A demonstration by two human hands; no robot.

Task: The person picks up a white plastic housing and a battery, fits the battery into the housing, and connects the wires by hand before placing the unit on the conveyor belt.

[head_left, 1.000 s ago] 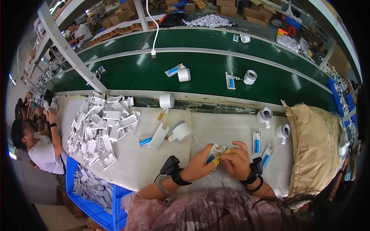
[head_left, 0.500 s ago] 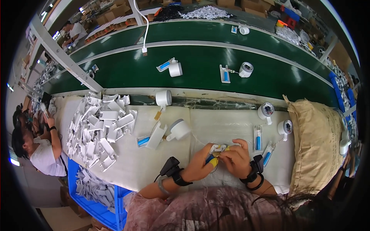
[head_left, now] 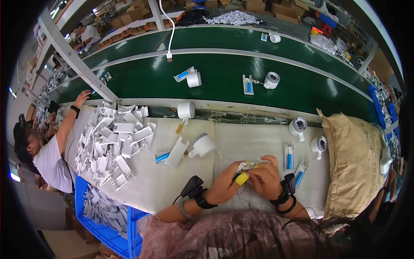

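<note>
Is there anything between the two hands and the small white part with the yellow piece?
No. The left hand and right hand both touch the small white part and the yellow piece directly.

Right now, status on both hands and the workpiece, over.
Left hand grips yellow-handled tool. Right hand pinches small white part, tool tip against it. Loose white housings piled well left, nothing in the way.

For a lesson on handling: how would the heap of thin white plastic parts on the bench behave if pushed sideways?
The heap of thin white plastic parts would probably slide and scatter, since they lie loose and overlapping. They look light and stiff, likely skidding easily on the pale bench cover.
</note>
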